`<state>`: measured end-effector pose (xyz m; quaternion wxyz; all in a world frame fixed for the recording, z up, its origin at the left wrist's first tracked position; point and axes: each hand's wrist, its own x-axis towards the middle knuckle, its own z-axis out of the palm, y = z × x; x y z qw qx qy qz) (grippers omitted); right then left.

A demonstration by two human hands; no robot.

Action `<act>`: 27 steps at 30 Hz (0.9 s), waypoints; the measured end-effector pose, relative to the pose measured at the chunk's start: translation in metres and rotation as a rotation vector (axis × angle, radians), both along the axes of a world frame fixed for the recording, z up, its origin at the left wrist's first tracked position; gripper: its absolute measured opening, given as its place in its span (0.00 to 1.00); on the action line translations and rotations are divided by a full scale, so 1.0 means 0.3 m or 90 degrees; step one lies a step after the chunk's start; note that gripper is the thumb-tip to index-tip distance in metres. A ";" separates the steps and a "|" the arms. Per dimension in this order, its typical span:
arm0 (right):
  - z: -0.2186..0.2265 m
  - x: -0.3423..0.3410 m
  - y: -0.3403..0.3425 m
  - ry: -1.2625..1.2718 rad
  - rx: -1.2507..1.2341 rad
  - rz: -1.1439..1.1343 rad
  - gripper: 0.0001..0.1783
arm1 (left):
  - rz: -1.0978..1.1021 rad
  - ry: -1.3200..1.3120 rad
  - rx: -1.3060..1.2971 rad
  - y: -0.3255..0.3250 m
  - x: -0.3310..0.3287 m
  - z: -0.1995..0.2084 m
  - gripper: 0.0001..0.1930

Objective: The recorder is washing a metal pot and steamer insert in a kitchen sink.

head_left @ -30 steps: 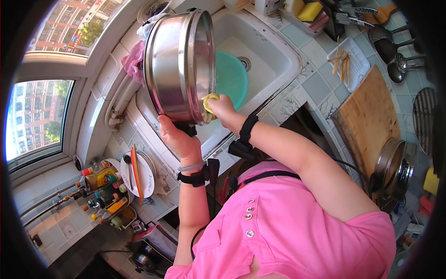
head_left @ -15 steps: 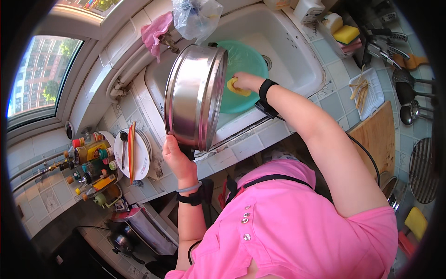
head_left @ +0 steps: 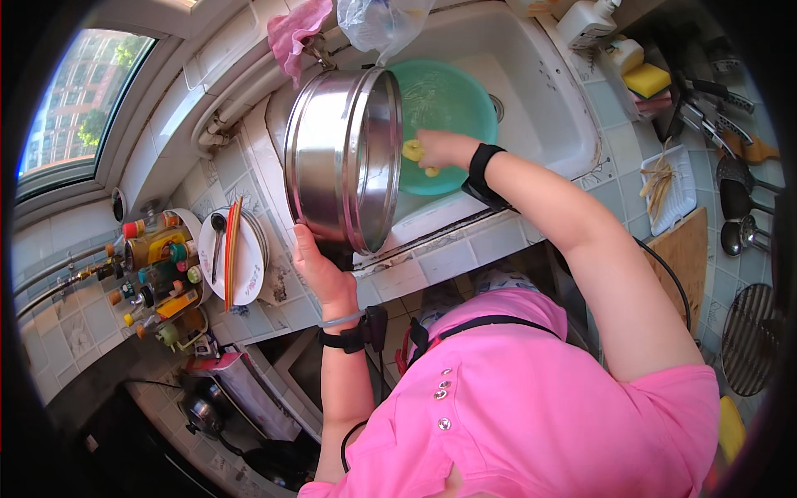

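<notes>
A steel steamer pot (head_left: 320,158) is tipped on its side over the left part of the white sink (head_left: 573,141), its open mouth facing right. My left hand (head_left: 322,267) grips it at its near lower end, thumb up along the wall; the other fingers are mostly hidden beneath. My right hand (head_left: 447,150) is closed on a crumpled yellow cloth (head_left: 413,150), just right of the pot's mouth. Under that hand stands a green basin (head_left: 477,100) with water in it.
Left of the sink are stacked white plates (head_left: 247,286) with chopsticks (head_left: 232,249) and a spoon, beside bottles (head_left: 166,257). A pink rag (head_left: 295,37) and a plastic bag (head_left: 382,25) hang behind. Right are a sponge (head_left: 647,80), a white tray (head_left: 671,187) and hanging utensils (head_left: 735,178).
My right hand has brought the yellow cloth left, closer to the pot's mouth. The pot has turned slightly, showing more of its inside. The whole view has shifted a little.
</notes>
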<state>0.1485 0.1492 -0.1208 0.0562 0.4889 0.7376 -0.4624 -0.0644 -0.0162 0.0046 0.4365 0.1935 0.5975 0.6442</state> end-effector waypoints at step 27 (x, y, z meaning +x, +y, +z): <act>0.120 -0.090 -0.190 -0.012 0.488 0.088 0.11 | -0.058 -0.147 0.057 -0.016 0.053 0.006 0.24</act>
